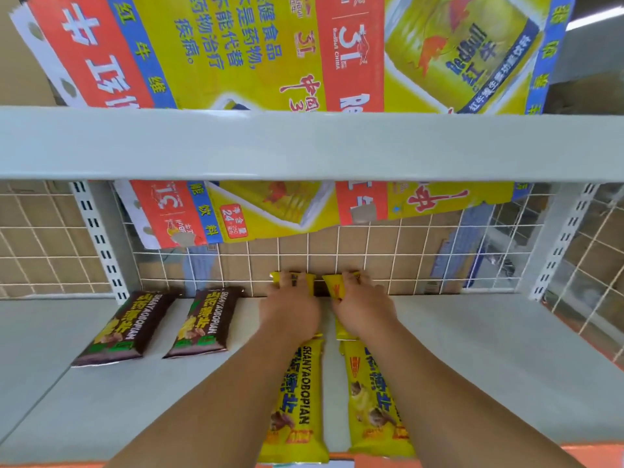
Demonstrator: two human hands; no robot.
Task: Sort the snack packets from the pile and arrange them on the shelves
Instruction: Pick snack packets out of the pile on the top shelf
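SHANYAOBOPIAN is printed on the left brown packet (126, 327) and the right brown packet (202, 324), near the back edge of the shelf (472, 366), and on the left yellow packet (297, 396) at its front edge. The upper cardboard (351, 38) shows "31" and "RedBull"; the lower cardboard (233, 219) shows "24".

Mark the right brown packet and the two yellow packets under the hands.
right brown packet (202, 327): head view, middle of its printed face.
back left yellow packet (310, 282): head view, far end beside fingers of the left hand (290, 309).
back right yellow packet (332, 287): head view, bare strip beside the right hand (363, 312).
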